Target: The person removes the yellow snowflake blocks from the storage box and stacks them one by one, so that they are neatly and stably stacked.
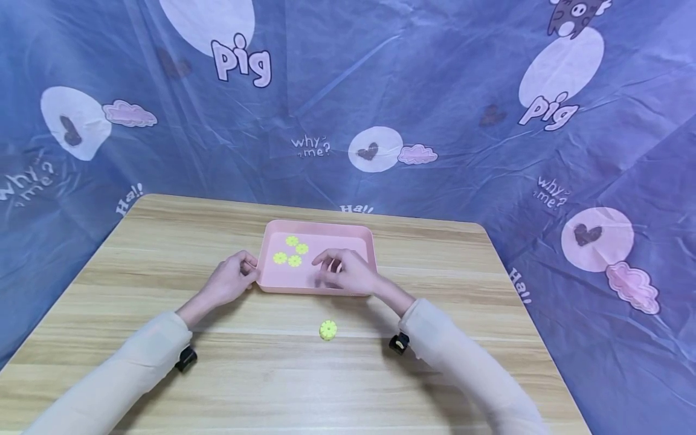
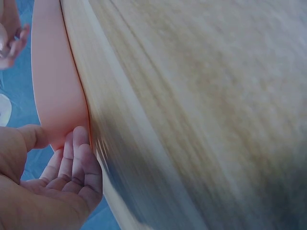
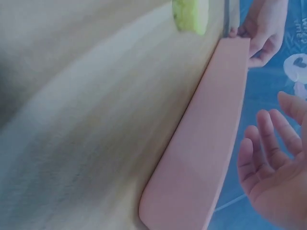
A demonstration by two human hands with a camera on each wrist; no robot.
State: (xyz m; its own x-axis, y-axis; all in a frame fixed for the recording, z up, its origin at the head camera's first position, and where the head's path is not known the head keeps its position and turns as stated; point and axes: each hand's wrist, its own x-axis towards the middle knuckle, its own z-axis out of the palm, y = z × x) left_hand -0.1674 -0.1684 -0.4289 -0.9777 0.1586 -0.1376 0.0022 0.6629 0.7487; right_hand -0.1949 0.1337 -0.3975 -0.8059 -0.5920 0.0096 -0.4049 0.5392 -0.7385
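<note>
A shallow pink tray (image 1: 318, 291) lies on the table, with several flat yellow flower-shaped pieces (image 1: 294, 261) in its left half. My left hand (image 1: 232, 279) holds the tray's near left corner; in the left wrist view, the thumb is at the rim and the fingers (image 2: 80, 148) rest against the outer wall. Over the tray's right half hovers my right hand (image 1: 347, 272), its fingers loosely bent with nothing between them. Another yellow flower-shaped piece (image 1: 328, 330) sits on the wood in front of the tray, looking thicker in the right wrist view.
The light wood-grain table (image 1: 261, 374) extends around the tray on all sides. Behind it and to the right hangs a blue printed cloth (image 1: 326, 78). Dark wrist devices (image 1: 399, 343) show at both sleeve cuffs.
</note>
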